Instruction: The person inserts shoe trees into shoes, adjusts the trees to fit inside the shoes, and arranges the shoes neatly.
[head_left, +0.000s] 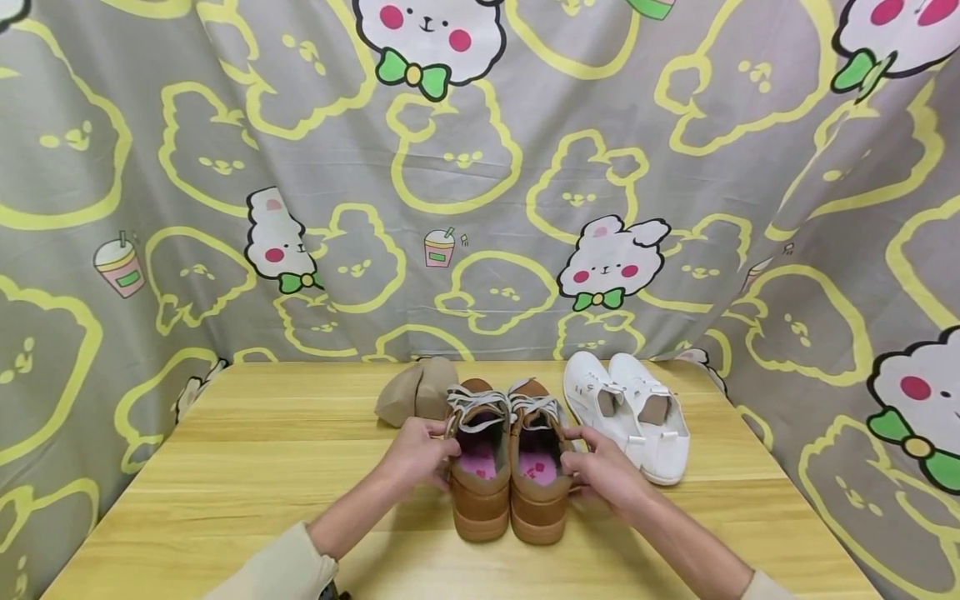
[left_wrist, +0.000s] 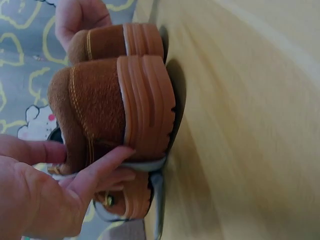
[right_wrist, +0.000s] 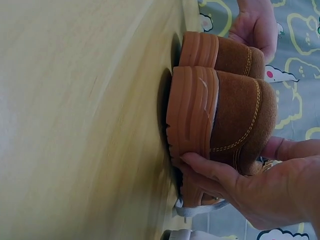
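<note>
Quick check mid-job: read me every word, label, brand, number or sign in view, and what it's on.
No readable text in any view.
Brown shoes: no lettering visible on heels or soles; red marks on the pink insoles are too small to make out.
White shoes: nothing legible.
Curtain: cartoon animals and drink cups; any marks on the cups' green patches are unreadable.

Head view faces forward and down over the surface; wrist views, close and turned sideways, share the brown shoes.
</note>
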